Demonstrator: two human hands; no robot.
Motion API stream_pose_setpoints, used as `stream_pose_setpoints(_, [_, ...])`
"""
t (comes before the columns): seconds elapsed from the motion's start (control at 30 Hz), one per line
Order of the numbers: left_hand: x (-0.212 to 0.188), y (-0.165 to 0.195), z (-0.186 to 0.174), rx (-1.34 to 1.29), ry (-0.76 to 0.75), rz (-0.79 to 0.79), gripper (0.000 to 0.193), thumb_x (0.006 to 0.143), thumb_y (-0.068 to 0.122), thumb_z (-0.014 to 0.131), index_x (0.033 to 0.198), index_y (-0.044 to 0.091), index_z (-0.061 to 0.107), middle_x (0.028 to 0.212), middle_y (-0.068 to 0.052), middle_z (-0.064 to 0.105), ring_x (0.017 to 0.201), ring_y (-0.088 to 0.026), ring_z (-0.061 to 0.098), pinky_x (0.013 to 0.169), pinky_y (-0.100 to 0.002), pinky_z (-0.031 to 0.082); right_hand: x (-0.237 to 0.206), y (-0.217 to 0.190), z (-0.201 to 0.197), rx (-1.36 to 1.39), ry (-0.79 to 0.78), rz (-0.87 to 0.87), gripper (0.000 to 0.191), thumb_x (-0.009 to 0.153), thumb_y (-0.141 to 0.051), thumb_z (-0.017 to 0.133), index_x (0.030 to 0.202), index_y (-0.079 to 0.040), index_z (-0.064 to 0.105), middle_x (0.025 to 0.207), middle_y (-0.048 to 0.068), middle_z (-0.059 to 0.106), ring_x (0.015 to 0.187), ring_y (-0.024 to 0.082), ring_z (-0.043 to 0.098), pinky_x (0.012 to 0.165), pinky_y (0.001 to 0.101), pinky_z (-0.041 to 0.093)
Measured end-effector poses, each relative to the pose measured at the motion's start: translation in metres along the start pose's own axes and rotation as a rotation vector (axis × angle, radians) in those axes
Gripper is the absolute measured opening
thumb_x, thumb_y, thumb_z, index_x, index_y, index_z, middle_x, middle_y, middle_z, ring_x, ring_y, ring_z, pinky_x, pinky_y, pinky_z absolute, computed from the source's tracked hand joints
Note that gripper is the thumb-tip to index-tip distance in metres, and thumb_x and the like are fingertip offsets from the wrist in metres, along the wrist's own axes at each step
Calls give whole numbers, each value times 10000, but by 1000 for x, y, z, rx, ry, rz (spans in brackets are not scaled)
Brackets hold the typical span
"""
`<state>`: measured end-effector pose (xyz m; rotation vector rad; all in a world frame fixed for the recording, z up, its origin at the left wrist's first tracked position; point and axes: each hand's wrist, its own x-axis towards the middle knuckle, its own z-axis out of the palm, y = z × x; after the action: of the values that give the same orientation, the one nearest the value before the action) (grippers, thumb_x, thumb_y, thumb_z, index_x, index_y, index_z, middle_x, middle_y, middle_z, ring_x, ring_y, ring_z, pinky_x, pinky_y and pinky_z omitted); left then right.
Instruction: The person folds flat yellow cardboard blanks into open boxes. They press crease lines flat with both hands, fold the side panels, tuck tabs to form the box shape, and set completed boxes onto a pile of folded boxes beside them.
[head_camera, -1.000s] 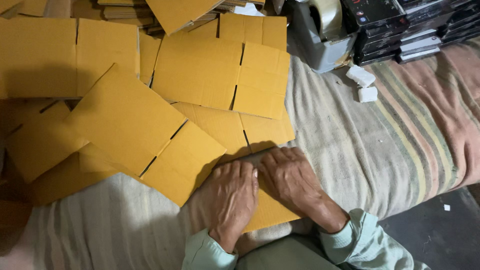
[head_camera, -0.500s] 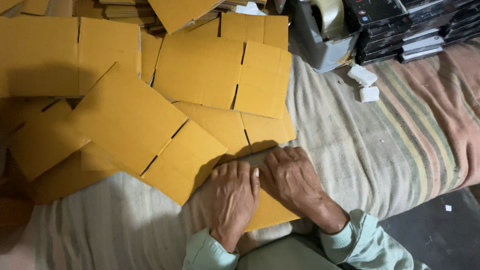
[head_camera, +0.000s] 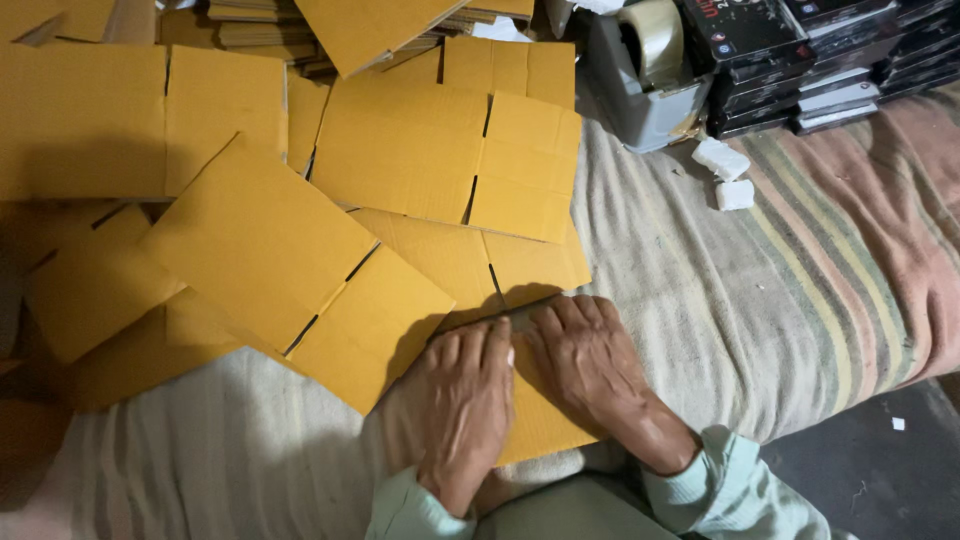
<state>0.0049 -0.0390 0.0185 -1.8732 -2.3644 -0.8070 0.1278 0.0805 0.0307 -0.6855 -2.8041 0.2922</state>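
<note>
both hands lie flat, palms down, on one flattened yellow cardboard box blank (head_camera: 535, 420) near the front edge of the striped blanket (head_camera: 700, 300). the left hand (head_camera: 465, 400) and the right hand (head_camera: 590, 375) sit side by side, fingers spread and pressing, gripping nothing; neither hand closes around the card. the blank lies partly under them, its far edge tucked below the neighbouring sheets.

to press well, i judge the palms should bear evenly along the fold line, with the fingertips kept clear of the slotted cuts so the flap creases straight and does not tear.

more loose box blanks (head_camera: 260, 240) of the same yellow, rectangular with dark slits, fan across the blanket's left half and back edge, overlapping. at the back right corner stands a grey tape dispenser (head_camera: 645, 90) with a pale roll; beside it a stack of dark flat packages (head_camera: 800, 60) with coloured print. two small white blocks (head_camera: 725, 170) lie just in front.
</note>
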Motion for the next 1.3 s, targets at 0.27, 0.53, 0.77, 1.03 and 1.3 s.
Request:
stream_pose_setpoints(0.27, [-41, -7, -14, -52, -124, 179, 966, 785, 567, 685, 1487, -21, 375, 1577, -250, 288, 1474, -442, 176, 1159, -640, 129, -39, 4, -23, 122, -38, -276, 853, 828, -518, 716, 1464, -17, 448, 1517, 300, 366, 1462, 436, 271, 1191, 583, 157])
stream_pose_setpoints(0.53, [-34, 8, -10, 55, -426, -29, 1243, 623, 454, 889, 1577, 1, 235, 1678, -193, 166, 1552, -419, 82, 1160, -626, 134, -43, -18, -4, -46, -103, -199, 1131, 602, -505, 808, 1492, 35, 367, 1587, 253, 329, 1492, 412, 231, 1201, 591, 137])
stream_pose_setpoints(0.77, [-53, -4, 5, 6, -344, -41, 1212, 649, 464, 872, 1557, -31, 240, 1669, -198, 168, 1548, -382, 113, 1165, -562, 206, -51, 3, 8, -110, -180, -133, 1198, 606, -443, 846, 1557, 14, 278, 1647, 238, 264, 1536, 391, 205, 1227, 566, 108])
stream_pose_setpoints(1.03, [-72, -7, 9, 62, -212, -72, 1157, 634, 441, 856, 1501, -59, 274, 1652, -248, 206, 1549, -406, 136, 1172, -656, 66, -73, 22, 1, -130, -106, 3, 1382, 496, -624, 808, 1564, 37, 231, 1651, 258, 219, 1544, 413, 169, 1219, 569, 80])
stream_pose_setpoints(1.3, [-49, 9, 10, 113, -346, -20, 1201, 617, 399, 872, 1573, -7, 268, 1681, -204, 203, 1561, -406, 120, 1169, -687, 17, -53, -13, 15, -216, -112, -172, 885, 767, -263, 684, 1506, 42, 305, 1623, 242, 279, 1528, 370, 219, 1233, 532, 124])
